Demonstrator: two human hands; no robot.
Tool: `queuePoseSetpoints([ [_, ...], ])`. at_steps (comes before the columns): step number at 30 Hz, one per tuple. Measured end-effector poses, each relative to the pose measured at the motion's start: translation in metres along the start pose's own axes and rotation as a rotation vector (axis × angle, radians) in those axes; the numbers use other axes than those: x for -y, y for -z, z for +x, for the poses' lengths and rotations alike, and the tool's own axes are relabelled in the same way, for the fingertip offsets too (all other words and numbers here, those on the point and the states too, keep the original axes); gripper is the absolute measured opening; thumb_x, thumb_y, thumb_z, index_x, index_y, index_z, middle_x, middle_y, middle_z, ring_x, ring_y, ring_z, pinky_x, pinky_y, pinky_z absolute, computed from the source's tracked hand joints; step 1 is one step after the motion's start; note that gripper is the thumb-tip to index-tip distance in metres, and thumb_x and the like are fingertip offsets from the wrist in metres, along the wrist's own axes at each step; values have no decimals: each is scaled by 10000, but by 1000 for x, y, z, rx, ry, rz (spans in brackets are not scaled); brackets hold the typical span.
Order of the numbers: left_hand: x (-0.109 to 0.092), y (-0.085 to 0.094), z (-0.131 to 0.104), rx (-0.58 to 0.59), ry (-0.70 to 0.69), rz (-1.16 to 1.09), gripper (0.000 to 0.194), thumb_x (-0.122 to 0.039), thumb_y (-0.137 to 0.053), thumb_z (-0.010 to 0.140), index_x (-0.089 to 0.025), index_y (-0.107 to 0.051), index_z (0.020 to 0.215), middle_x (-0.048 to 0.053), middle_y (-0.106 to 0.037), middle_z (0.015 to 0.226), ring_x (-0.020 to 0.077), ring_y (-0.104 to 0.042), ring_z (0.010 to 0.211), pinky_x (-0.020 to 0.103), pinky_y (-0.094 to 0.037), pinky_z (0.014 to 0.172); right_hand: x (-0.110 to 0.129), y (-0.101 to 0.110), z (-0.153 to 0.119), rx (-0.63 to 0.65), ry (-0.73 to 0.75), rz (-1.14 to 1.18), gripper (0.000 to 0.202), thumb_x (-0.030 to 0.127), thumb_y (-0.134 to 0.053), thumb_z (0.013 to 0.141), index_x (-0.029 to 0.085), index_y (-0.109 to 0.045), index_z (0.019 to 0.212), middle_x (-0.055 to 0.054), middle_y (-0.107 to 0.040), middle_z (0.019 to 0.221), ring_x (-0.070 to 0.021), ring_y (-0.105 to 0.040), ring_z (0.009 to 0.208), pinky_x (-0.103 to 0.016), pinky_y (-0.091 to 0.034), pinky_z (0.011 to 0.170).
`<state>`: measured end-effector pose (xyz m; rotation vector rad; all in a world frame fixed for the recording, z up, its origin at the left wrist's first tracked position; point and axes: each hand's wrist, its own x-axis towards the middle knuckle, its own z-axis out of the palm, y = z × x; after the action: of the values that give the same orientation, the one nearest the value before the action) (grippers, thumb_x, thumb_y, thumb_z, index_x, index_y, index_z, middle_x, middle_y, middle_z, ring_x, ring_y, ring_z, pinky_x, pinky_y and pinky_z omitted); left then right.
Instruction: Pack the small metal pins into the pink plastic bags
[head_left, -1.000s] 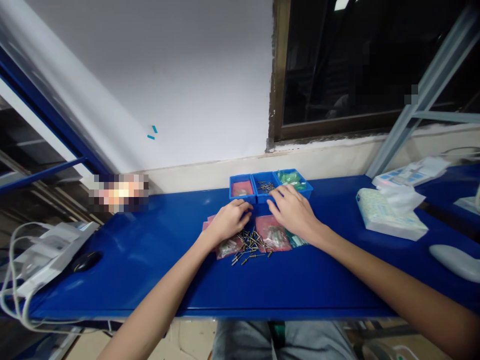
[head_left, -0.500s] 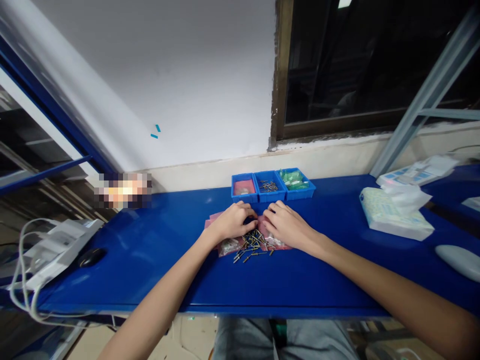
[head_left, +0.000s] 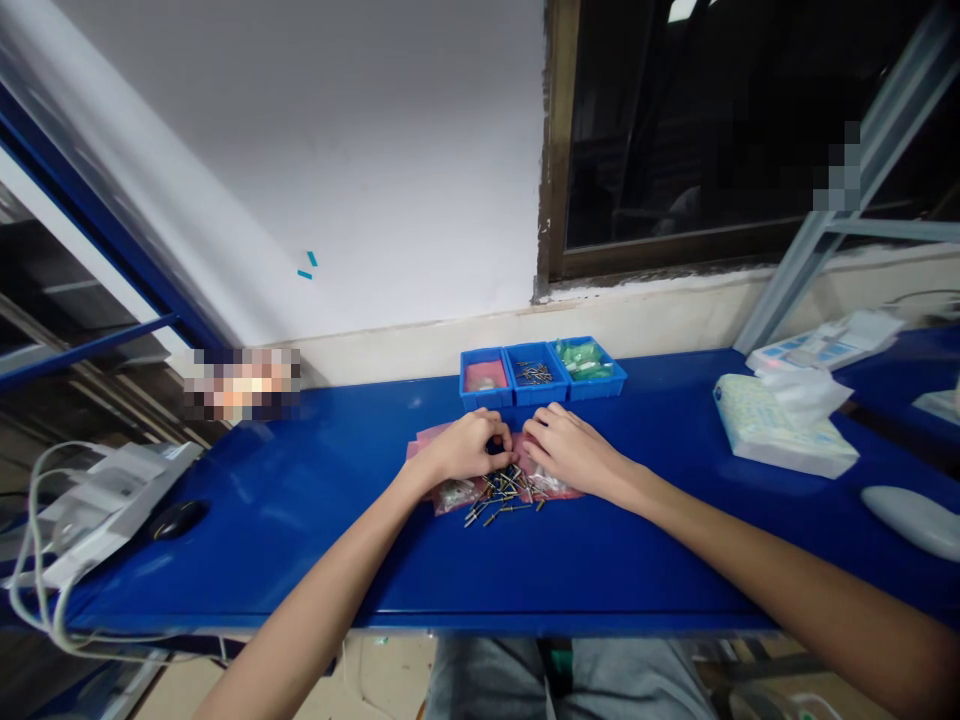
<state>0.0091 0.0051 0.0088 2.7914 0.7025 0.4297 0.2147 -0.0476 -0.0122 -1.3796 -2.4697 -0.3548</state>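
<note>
My left hand (head_left: 474, 443) is curled at the back of a loose pile of metal rivets (head_left: 504, 492), its thumb and fingertips brought together; anything between them is too small to make out. Close on its right, my right hand (head_left: 562, 446) bends its fingers down over a pink bag (head_left: 551, 484), and what they hold is hidden. Another pink bag (head_left: 456, 494) with small clear contents lies under and in front of my left hand. Several rivets are scattered toward the front of the pile.
Behind my hands stand three blue bins, holding a pink bag (head_left: 485, 375), rivets (head_left: 534, 373) and green bags (head_left: 583, 359). A tissue pack (head_left: 784, 430) is at the right. White cables, a power strip (head_left: 124, 510) and a black mouse (head_left: 178, 519) lie left on the blue table (head_left: 300, 500).
The thumb and fingertips of my left hand have come closer together. My right hand has barely moved. The whole view has shifted slightly.
</note>
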Motion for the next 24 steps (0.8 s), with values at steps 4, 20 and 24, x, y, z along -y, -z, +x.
queuePoseSetpoints([
  [4,0,-4,1,-17,-6,6,76,-193,-605,842,-178,-648,782,44,-669,816,198,-589,805,355,-473,784,0,-2,0,-11,3,9,198,251,-479,977,150,-639,917,-106,-628,950,-246,-536,937,-354,-432,823],
  [20,5,-13,1,-87,25,21,165,-310,-579,937,-167,-623,866,52,-664,850,193,-596,810,346,-484,793,0,1,0,-1,12,16,210,272,-486,979,153,-647,917,-110,-629,944,-248,-536,936,-355,-421,833],
  [24,7,-16,2,-74,34,47,181,-290,-566,952,-163,-619,835,53,-659,844,194,-594,811,330,-476,778,0,0,0,-3,13,5,209,270,-489,978,153,-647,906,-109,-631,943,-245,-536,928,-353,-417,825],
])
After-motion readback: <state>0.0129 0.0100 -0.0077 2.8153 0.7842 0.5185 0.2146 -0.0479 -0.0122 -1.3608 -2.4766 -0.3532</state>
